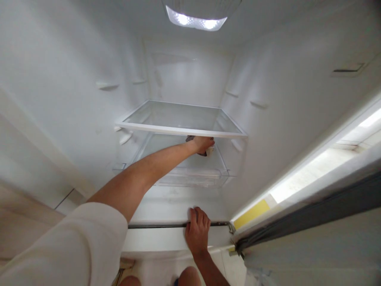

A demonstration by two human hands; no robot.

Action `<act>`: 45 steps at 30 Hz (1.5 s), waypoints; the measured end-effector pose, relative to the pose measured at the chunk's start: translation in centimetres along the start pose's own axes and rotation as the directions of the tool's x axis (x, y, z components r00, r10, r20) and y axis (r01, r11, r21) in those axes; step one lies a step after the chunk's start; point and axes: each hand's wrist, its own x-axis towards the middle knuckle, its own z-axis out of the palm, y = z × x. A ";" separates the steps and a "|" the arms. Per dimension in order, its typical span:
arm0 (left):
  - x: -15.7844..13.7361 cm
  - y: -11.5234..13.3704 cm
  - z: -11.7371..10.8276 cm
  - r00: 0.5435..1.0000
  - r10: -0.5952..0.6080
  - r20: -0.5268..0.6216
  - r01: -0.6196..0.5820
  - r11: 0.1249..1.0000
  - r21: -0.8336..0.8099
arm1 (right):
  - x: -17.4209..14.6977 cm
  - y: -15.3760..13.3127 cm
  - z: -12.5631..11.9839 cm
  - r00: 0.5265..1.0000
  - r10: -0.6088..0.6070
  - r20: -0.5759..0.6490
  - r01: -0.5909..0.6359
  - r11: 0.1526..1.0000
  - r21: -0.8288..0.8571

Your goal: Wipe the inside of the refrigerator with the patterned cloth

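My left arm reaches into a fridge, and my left hand (pixel 203 143) is closed around a crumpled cloth (pixel 210 151). Dark and pale parts of the cloth stick out on both sides of the fingers. The hand is below the front edge of the upper glass shelf (pixel 178 129) and over the lower clear shelf (pixel 175 155). The upper shelf's rim hides a bit of the hand's surroundings. Down at the front, my right hand (pixel 198 230) rests on the fridge's bottom edge (pixel 157 236), fingers lying over it and holding nothing.
A lamp (pixel 196 20) shines from the fridge ceiling. Shelf supports (pixel 107 85) jut from both side walls. The fridge door (pixel 315 246) with its dark gasket stands open at the right. My knees (pixel 189 277) show at the bottom.
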 end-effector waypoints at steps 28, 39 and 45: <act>-7.3 2.1 -2.2 0.966 0.066 0.249 0.064 0.875 -0.480 | 0.9 -0.2 -0.4 0.975 0.203 0.089 -0.218 0.951 0.217; -7.8 1.1 -1.8 0.958 0.082 0.274 0.052 0.892 -0.448 | 12.7 -6.4 -7.5 0.597 0.434 0.675 -0.565 -0.370 0.738; -11.5 -3.1 -2.7 0.958 0.045 0.283 0.083 0.902 -0.423 | 15.0 -7.0 -7.3 0.592 0.452 0.667 -0.446 -0.505 0.739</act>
